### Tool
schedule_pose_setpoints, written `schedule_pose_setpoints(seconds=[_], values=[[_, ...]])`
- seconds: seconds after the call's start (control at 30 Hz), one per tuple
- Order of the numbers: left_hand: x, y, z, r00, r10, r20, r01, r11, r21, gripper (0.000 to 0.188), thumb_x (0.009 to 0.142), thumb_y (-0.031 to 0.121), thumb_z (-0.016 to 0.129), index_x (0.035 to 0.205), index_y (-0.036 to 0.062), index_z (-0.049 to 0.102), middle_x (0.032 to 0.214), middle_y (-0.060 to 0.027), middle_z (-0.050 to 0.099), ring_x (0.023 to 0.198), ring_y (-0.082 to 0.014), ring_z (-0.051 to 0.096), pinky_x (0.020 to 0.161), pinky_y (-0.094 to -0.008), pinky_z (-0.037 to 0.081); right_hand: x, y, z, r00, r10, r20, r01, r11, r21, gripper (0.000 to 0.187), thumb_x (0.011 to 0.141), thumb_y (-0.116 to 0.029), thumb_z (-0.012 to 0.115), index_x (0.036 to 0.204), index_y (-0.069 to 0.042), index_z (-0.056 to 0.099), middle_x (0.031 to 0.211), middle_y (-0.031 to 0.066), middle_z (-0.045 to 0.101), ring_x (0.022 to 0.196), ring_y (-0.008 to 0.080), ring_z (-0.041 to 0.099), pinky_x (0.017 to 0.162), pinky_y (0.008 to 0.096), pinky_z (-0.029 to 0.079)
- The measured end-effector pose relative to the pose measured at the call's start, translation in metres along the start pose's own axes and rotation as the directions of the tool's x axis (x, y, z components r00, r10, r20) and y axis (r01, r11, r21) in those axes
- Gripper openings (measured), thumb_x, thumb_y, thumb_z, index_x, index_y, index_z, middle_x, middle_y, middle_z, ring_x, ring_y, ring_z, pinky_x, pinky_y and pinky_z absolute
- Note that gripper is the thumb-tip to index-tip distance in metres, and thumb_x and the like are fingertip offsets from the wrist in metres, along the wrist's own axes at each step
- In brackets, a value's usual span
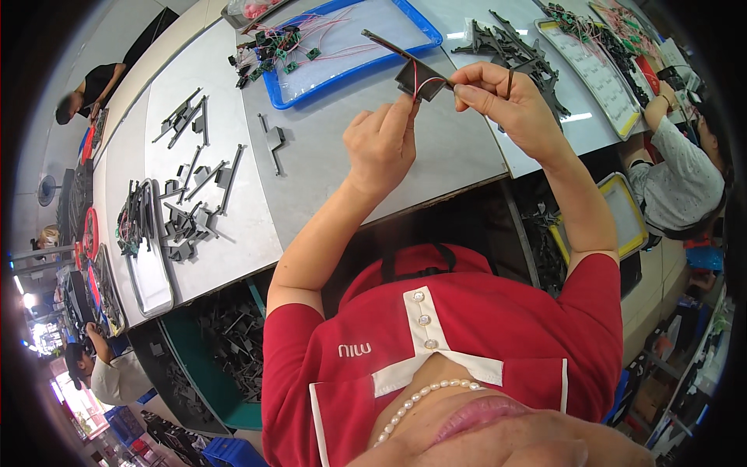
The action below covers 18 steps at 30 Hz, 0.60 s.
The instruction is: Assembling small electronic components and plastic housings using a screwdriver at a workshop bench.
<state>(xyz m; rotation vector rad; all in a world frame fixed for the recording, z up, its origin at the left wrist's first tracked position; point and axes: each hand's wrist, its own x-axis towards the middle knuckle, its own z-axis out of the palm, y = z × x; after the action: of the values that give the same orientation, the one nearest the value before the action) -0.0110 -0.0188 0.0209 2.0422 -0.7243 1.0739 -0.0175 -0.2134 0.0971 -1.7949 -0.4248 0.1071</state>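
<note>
Over the table, in front of me, both my hands hold a dark grey plastic bar with a square plate (412, 78). Thin red and white wires (424, 81) loop across the plate. My left hand (381, 144) has its fingers pinched at the plate's lower edge, where the wires run down to the fingertips. My right hand (506, 105) closes thumb and fingers on the bar's right end. A thin dark piece stands up by the right hand's fingers; I cannot tell what it belongs to. A single similar bar (272, 142) lies on the table left of my left hand.
Beyond my hands sits a blue-rimmed tray (282, 103) with wired green circuit boards (284, 50) at its left. Grey plastic parts lie heaped at right (517, 58) and scattered at left (191, 222). A white tray (152, 284) stands far left. A co-worker (681, 171) sits at right.
</note>
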Motion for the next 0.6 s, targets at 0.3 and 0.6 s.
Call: schedule_pose_setpoints(seconds=[0.3,0.6], values=[[0.012,-0.018,-0.038,0.657,-0.229,0.719,0.725,0.453,-0.518,0.042,0.088,0.021,0.065,0.123,0.0008,0.055,0.117,-0.0080,0.060,0.107,-0.0160,0.056,0.091,-0.0289,0.044,0.008,-0.009,-0.010,0.950,-0.311,0.026,0.295,0.870,-0.396,0.018,0.086,-0.007,0.059,0.103,0.000,0.064,0.079,0.0037,0.065,0.070,0.0069,0.058,0.064,0.0207,0.046],[0.056,-0.012,-0.044,0.630,-0.257,0.732,0.776,0.241,-0.583,0.037,0.097,0.026,0.048,0.124,0.0013,0.054,0.098,-0.0086,0.067,0.099,-0.0166,0.060,0.091,-0.0309,0.042,0.028,-0.019,0.010,0.763,-0.630,-0.145,0.445,0.674,-0.590,0.014,0.080,-0.008,0.068,0.092,-0.003,0.064,0.068,0.0044,0.059,0.059,0.0062,0.049,0.053,0.0235,0.041]])
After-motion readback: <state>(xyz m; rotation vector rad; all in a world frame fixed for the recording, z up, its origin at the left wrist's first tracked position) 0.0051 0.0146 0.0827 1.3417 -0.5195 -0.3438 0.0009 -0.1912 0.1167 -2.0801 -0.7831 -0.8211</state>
